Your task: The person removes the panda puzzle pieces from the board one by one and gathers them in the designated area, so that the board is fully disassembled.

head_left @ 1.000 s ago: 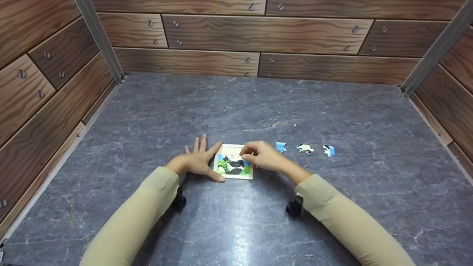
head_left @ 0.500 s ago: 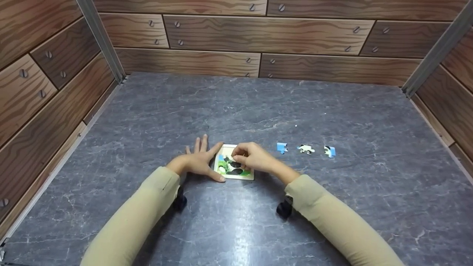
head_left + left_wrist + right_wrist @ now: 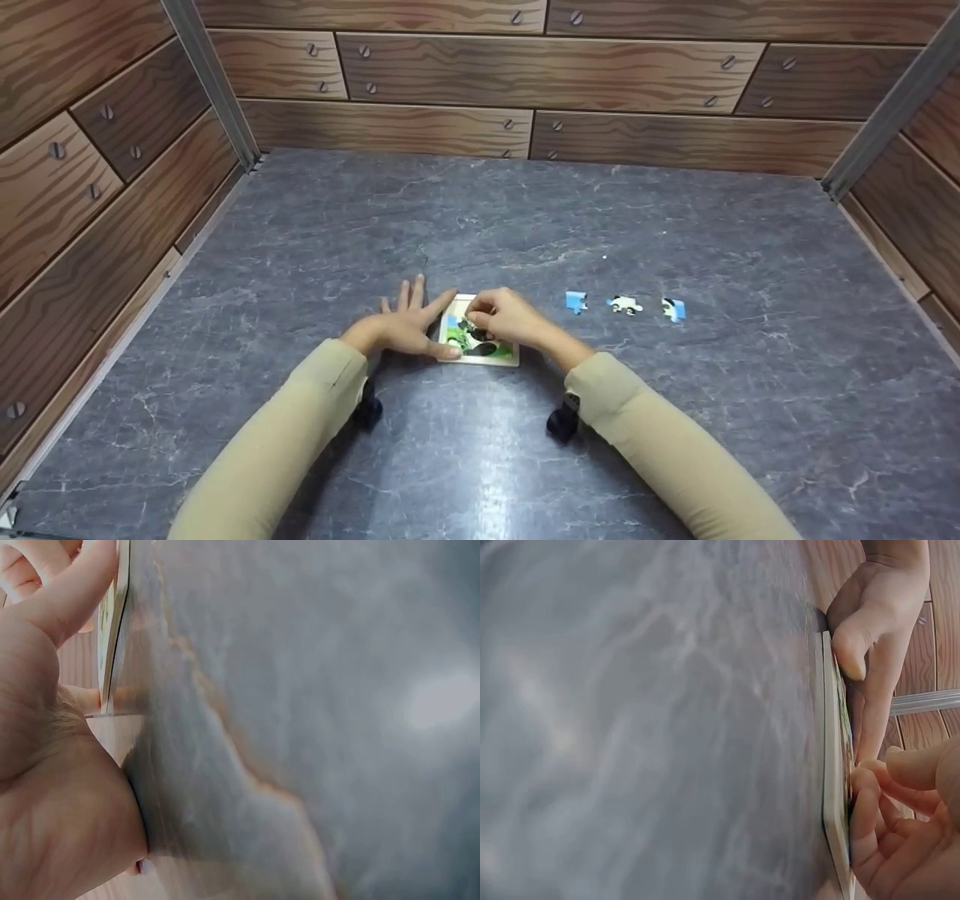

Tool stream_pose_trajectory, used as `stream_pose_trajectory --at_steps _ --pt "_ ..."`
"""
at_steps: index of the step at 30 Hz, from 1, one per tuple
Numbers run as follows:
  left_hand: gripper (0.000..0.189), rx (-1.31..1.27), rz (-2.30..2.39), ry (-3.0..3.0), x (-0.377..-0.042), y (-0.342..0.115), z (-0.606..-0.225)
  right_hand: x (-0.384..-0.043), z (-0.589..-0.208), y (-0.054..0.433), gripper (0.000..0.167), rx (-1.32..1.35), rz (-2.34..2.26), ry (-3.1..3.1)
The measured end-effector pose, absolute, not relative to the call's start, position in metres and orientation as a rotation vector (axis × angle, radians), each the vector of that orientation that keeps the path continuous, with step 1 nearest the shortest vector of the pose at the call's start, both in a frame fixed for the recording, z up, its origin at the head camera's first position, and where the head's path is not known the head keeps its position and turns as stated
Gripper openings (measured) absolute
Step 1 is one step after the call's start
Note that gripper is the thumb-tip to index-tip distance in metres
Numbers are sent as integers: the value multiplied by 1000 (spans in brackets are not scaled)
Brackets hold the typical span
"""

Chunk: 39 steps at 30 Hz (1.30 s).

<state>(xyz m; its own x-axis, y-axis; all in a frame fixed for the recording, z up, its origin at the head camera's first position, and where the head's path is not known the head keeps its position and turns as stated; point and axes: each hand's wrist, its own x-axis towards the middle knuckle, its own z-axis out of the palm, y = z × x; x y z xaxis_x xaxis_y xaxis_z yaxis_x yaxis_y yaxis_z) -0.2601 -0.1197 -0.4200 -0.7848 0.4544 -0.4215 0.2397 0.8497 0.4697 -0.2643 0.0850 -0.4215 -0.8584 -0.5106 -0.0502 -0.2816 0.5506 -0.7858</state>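
In the head view a small square panda jigsaw puzzle in a pale wooden tray [image 3: 487,363] lies on the grey table. My left hand [image 3: 405,326] is spread along the tray's left side, its thumb over the front left corner and its index finger at the back left corner. Over the middle of the puzzle, my right hand [image 3: 506,319] has its thumb and fingers curled together, pinching at a puzzle piece that they mostly hide. The right wrist view shows those fingertips touching the puzzle beside the tray edge [image 3: 832,765]. Bare cream tray floor shows along the back.
Three loose pieces lie in a row right of the tray: a blue one [image 3: 576,301], a white and black one [image 3: 624,304], and a black, white and blue one [image 3: 673,309]. Wood-patterned walls [image 3: 435,71] enclose the table at the back and sides.
My right hand has shifted left across the puzzle, from its right part to the middle. The left thumb has moved slightly up onto the tray's corner. The loose pieces stay put.
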Motion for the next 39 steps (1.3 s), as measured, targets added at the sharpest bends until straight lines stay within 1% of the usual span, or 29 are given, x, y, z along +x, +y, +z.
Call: stream_pose_trajectory --at_steps 4,11,21,27,34,39 --pt "97 496 568 2473 -262 -120 -421 -266 -424 84 14 -664 -1177 2544" --pt "98 473 585 2476 -262 -118 -420 -267 -422 80 13 -548 -1185 2501" --pt "98 471 573 2492 -262 -117 -421 -264 -420 78 10 -481 -1215 2461" --pt "99 464 589 2483 -260 -117 -422 -263 -422 82 10 -486 -1317 2369" --pt "99 456 593 2472 -262 -117 -421 -263 -423 82 7 -532 -1338 2442" --pt "99 458 587 2476 -262 -117 -421 -265 -424 79 8 -504 -1362 2462"
